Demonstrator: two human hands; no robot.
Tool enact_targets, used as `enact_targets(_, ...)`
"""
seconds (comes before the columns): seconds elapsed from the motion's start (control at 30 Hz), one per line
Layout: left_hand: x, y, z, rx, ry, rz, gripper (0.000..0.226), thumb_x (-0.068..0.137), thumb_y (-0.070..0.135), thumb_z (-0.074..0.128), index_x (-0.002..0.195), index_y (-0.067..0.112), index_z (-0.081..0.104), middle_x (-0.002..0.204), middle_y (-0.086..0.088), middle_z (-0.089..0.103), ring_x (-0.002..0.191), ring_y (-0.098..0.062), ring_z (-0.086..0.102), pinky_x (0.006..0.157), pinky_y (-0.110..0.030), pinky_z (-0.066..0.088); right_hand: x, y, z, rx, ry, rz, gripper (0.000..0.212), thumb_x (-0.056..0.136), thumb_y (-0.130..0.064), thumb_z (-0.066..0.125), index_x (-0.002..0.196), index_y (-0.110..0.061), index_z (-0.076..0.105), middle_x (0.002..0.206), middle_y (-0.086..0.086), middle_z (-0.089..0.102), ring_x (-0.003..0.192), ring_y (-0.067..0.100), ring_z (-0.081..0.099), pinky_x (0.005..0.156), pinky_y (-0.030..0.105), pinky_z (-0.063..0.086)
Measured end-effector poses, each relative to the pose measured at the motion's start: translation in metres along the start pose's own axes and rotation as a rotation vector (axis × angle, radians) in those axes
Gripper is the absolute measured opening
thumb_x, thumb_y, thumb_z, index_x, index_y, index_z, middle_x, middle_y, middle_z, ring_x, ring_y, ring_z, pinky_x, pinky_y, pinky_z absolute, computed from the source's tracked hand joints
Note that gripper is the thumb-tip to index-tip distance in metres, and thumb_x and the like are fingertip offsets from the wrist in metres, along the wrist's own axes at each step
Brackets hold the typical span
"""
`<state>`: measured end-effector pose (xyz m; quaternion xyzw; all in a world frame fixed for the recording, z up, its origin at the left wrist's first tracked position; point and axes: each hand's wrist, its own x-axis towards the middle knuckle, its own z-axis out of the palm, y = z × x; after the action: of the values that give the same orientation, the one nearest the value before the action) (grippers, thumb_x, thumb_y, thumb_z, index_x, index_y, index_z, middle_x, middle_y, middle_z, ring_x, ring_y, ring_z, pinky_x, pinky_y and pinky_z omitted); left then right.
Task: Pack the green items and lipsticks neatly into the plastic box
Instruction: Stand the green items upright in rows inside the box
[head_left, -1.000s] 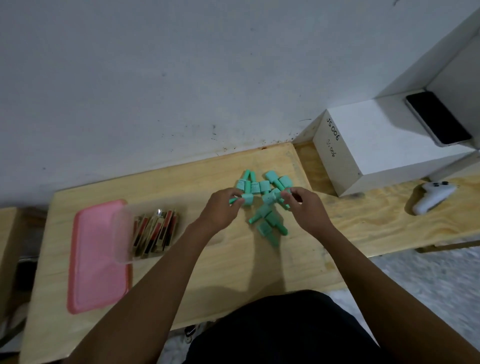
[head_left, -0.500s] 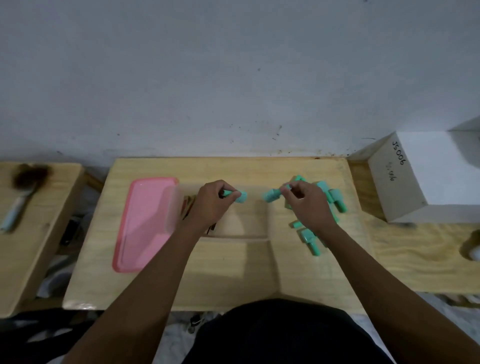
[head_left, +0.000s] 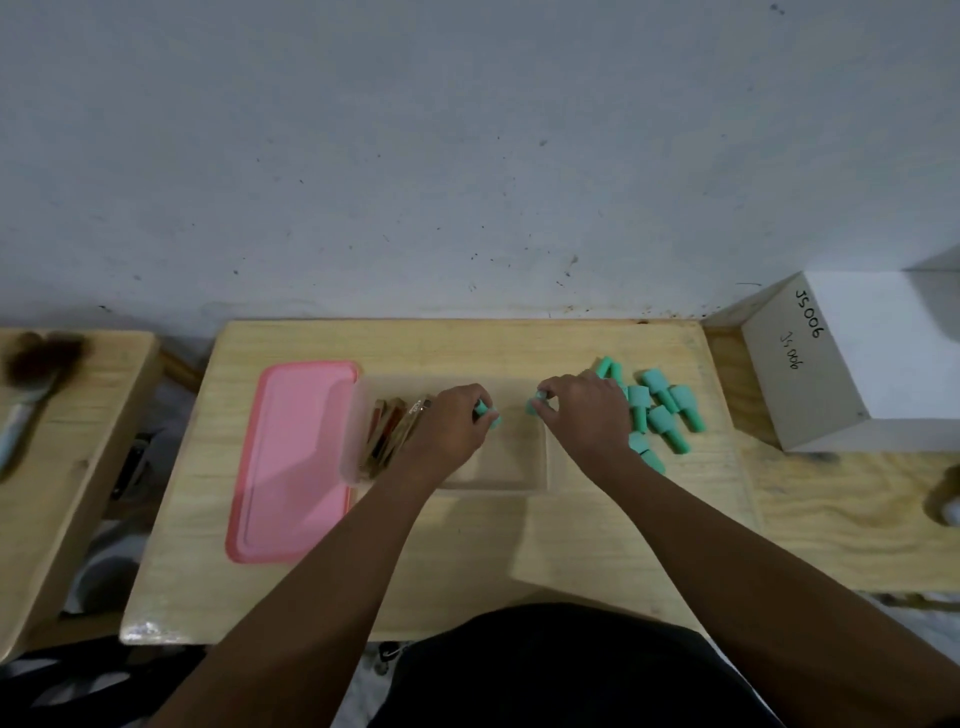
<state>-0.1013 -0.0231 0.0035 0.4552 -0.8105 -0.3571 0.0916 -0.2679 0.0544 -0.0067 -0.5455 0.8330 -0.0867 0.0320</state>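
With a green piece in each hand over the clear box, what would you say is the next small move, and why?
Probably lower the left hand and set its green piece on the bare floor of the plastic box, beside the lipsticks stacked at its left end. The right hand holds another piece above the box's right side, and the loose pile waits outside it.

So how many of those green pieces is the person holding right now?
2: one green piece in the left hand above the plastic box, another in the right hand at the box's right end. Fingers may hide more.
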Motion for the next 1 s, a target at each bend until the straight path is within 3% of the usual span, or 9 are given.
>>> enact_targets(0.27, 0.017, -0.003, 0.022, -0.001, -0.043, -0.008, 0.017, 0.086, 0.023, 0.066, 0.093, 0.008, 0.066, 0.089, -0.008, 0.066, 0.08, -0.022, 0.061, 0.072, -0.036, 0.051, 0.0, 0.005, 0.017, -0.077, 0.132, -0.009, 0.018, 0.074, -0.035, 0.079, 0.085, -0.021, 0.079, 0.087, 0.0, 0.061, 0.084, 0.024, 0.057, 0.073, 0.039, 0.044)
enact_targets(0.47, 0.028, -0.001, 0.034, 0.025, -0.026, -0.017, 0.016, 0.086, 0.019, 0.062, 0.095, 0.007, 0.067, 0.092, -0.008, 0.066, 0.084, -0.023, 0.06, 0.074, -0.034, 0.049, 0.0, 0.005, 0.018, -0.025, 0.087, 0.01, 0.022, 0.082, -0.038, 0.071, 0.096, -0.022, 0.077, 0.094, 0.0, 0.065, 0.09, 0.024, 0.059, 0.076, 0.037, 0.041)
enact_targets(0.67, 0.032, -0.001, 0.05, -0.006, 0.042, -0.019, 0.011, 0.085, 0.012, 0.061, 0.089, 0.004, 0.067, 0.085, -0.01, 0.064, 0.077, -0.02, 0.054, 0.067, -0.032, 0.043, -0.006, 0.014, 0.016, 0.192, 0.04, 0.074, 0.029, 0.085, -0.037, 0.069, 0.11, -0.023, 0.072, 0.101, -0.001, 0.066, 0.092, 0.02, 0.064, 0.071, 0.035, 0.051)
enact_targets(0.77, 0.03, 0.001, 0.056, -0.023, 0.109, -0.041, 0.01, 0.085, 0.014, 0.063, 0.091, 0.007, 0.068, 0.083, -0.006, 0.061, 0.076, -0.015, 0.049, 0.067, -0.026, 0.036, -0.012, 0.014, 0.013, 0.345, -0.007, 0.241, 0.036, 0.086, -0.042, 0.067, 0.119, -0.029, 0.064, 0.104, -0.009, 0.063, 0.083, 0.01, 0.063, 0.067, 0.029, 0.051)
enact_targets(0.87, 0.028, 0.001, 0.061, -0.078, 0.167, -0.097, 0.01, 0.084, 0.017, 0.066, 0.084, 0.007, 0.069, 0.078, -0.006, 0.062, 0.072, -0.017, 0.053, 0.064, -0.027, 0.039, -0.016, 0.012, 0.013, 0.503, -0.059, 0.376, 0.036, 0.087, -0.042, 0.067, 0.12, -0.027, 0.063, 0.095, -0.011, 0.064, 0.074, 0.004, 0.061, 0.072, 0.029, 0.054)
enact_targets(1.0, 0.025, 0.005, 0.063, -0.187, 0.235, -0.164, 0.012, 0.082, 0.018, 0.069, 0.081, 0.006, 0.073, 0.076, -0.007, 0.068, 0.07, -0.019, 0.061, 0.062, -0.032, 0.048, -0.016, 0.01, 0.015, 0.597, -0.066, 0.42, 0.031, 0.089, -0.031, 0.067, 0.119, -0.021, 0.065, 0.098, -0.004, 0.07, 0.078, 0.008, 0.063, 0.077, 0.031, 0.055)
